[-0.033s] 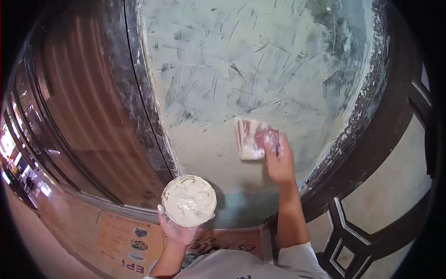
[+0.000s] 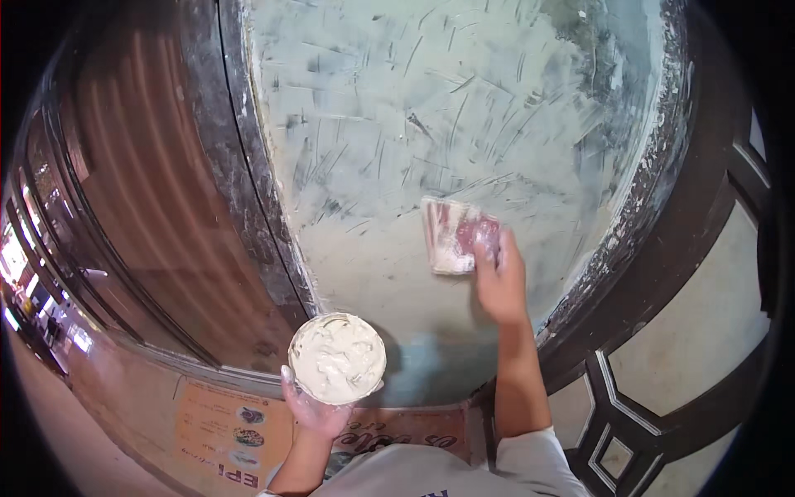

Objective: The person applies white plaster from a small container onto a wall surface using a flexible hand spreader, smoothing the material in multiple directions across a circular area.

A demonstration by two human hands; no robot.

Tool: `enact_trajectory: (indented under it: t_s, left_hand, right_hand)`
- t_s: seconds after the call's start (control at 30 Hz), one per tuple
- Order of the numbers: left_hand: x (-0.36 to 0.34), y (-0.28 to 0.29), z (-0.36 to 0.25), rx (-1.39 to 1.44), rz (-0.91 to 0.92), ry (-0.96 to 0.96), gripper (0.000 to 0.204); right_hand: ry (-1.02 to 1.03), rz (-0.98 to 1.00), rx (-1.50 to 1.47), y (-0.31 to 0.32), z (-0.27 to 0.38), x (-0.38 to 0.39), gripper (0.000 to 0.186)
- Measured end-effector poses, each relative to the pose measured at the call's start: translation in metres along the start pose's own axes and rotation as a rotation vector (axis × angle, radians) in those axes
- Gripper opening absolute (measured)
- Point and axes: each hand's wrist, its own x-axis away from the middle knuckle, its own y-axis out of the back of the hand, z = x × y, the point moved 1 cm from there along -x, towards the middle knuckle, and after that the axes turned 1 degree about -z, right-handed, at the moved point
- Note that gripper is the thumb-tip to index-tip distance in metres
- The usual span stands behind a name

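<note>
Nothing has moved since the earlier frame, as far as I can tell: the trowel, the tub and both my hands sit in the same places.

The flat trowel [image 2: 451, 234], smeared with pale putty and reddish stains, lies pressed against the wall panel [image 2: 414, 124], and my right hand [image 2: 497, 277] closes its grip around the right edge of it, fingers [image 2: 489, 236] curled over the top. Below and to the left of this grip, my left hand [image 2: 319, 410] holds up a round tub of cream putty [image 2: 337, 358] from underneath, fingers wrapped on its lower side. The tub is full nearly to the rim.

I think the main risk is the tub. I support it only from below with one hand, so if I look at the trowel and let the wrist tip, the putty could slide out over the poster [image 2: 236, 431] under it. The second risk is at the trowel: my hold is on one side only, so uneven pressure may dig a corner into the fresh coat and leave more scratches like those already above the grip. Further right of my hand, the dark wooden frame [image 2: 654, 215] is near, and a wide stroke could smear it.
</note>
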Motion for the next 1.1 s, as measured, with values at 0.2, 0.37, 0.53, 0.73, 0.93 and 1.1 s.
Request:
enact_trajectory:
  t_s: [0.2, 0.37, 0.53, 0.73, 0.93, 1.1]
  left_hand:
    - [0.007, 0.002, 0.0, -0.089, 0.047, -0.021, 0.088]
    - [0.008, 0.005, 0.005, -0.044, 0.016, 0.017, 0.09]
    - [0.009, -0.001, 0.008, -0.117, 0.059, 0.022, 0.091]
    - [0.005, -0.01, 0.018, -0.059, 0.041, 0.058, 0.09]
    - [0.002, -0.017, 0.019, 0.027, 0.102, 0.071, 0.088]
    - [-0.01, -0.02, 0.025, -0.011, 0.084, 0.045, 0.087]
  right_hand:
    - [0.036, -0.376, -0.235, 0.006, -0.012, -0.003, 0.024]
    - [-0.031, -0.023, 0.179, -0.011, -0.005, -0.004, 0.023]
    - [0.017, -0.578, -0.44, 0.022, -0.031, -0.011, 0.027]
    - [-0.068, -0.35, -0.105, 0.036, -0.046, -0.012, 0.034]
    - [-0.247, -0.553, -0.673, 0.065, -0.044, 0.016, 0.04]
    - [-0.377, 0.25, -0.338, 0.05, -0.011, 0.051, 0.034]
